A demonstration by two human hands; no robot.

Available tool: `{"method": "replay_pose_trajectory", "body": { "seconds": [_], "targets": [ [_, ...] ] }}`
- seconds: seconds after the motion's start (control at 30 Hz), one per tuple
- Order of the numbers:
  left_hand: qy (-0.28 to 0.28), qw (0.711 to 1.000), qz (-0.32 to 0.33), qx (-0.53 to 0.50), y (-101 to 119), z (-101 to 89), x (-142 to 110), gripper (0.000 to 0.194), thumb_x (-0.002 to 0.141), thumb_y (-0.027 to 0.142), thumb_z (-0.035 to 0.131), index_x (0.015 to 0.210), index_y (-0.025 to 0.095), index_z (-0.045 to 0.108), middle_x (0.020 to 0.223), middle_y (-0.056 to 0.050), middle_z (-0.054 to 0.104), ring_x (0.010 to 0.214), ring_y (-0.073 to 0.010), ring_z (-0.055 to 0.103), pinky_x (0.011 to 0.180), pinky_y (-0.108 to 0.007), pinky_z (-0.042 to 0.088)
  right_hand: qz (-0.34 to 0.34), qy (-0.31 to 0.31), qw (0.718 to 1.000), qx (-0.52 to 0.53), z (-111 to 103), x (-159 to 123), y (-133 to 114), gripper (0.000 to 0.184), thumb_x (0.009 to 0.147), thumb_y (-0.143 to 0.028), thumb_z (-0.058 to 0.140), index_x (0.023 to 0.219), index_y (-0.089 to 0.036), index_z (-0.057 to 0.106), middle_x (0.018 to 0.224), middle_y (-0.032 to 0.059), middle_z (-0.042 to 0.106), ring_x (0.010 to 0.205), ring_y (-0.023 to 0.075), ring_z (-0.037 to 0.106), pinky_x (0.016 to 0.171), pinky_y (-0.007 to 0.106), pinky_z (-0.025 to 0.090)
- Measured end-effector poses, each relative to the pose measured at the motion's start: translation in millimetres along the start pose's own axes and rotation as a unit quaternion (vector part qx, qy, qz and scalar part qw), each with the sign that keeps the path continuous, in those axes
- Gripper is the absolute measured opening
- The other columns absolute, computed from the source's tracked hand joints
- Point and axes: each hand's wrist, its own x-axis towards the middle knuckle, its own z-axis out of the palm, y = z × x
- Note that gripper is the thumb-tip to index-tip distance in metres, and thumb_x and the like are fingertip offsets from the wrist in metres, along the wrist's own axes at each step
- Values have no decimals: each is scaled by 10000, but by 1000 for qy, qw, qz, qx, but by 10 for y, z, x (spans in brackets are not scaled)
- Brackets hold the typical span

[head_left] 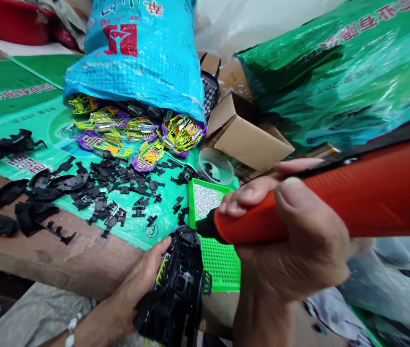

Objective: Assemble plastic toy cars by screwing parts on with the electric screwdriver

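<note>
My left hand [145, 270] is closed around a black plastic toy assembly [178, 284], which has a bit of yellow lattice at its side. A red electric screwdriver [357, 188] with a black nose lies in the grip of my right hand [299, 231]. Its nose points left, close to the upper end of the assembly; whether the bit touches it I cannot tell. Behind the nose is a green tray [223, 284], with many small silver screws [207, 198] in its far section and a perforated section nearer me.
Small black plastic parts [118, 180] are scattered over a green sheet [143, 229], with larger black shells [42, 185] at left. Yellow and purple toy parts [125, 127] spill from a blue sack [140, 62]. A round clear tub [215, 166] stands before a cardboard box [250, 137].
</note>
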Motion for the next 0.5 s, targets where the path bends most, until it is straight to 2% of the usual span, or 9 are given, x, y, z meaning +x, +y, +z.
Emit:
{"method": "replay_pose_trajectory", "body": {
  "seconds": [0.07,0.17,0.23,0.3,0.4,0.5],
  "targets": [
    [-5,1000,2,1,-7,-5,-6,505,768,524,679,1148,190,697,1115,-64,738,1219,-306,564,1007,-377,442,11,-26,999,18,-23,6,19,191,714,-307,763,853,-270,639,594,-59,583,442,124,539,428,279,480],
    [-24,1000,-13,-6,-10,1,-36,517,786,546,651,1171,202,686,1140,-59,730,1230,-313,559,1029,-400,426,18,-99,994,35,-46,11,72,215,695,-338,775,832,-276,620,565,-73,582,419,115,516,415,272,467],
    [-27,999,-23,-8,-18,4,-37,522,795,562,634,1177,210,682,1145,-54,729,1230,-313,563,1020,-398,435,13,-120,992,30,-42,5,106,240,698,-342,767,883,-284,625,575,-73,597,419,124,521,414,283,465],
    [-16,1000,-22,-1,-34,-11,10,524,795,569,630,1176,213,683,1154,-51,728,1237,-313,560,1009,-393,444,-1,-99,995,21,-26,-3,114,249,715,-311,752,933,-290,633,599,-68,611,440,137,545,430,295,472],
    [4,1000,11,28,-65,-84,183,487,768,544,671,1102,194,718,1139,-48,735,1251,-309,550,1027,-375,430,-25,-33,999,23,-25,18,44,187,737,-252,710,912,-278,650,619,-60,608,460,130,558,440,290,479],
    [-10,999,12,44,-87,-201,384,416,738,520,700,947,165,755,976,-54,774,1176,-313,607,1014,-375,444,-52,22,998,-4,-139,94,-85,150,699,-231,689,847,-248,663,569,-64,579,417,112,527,406,274,466]
  ]
}}
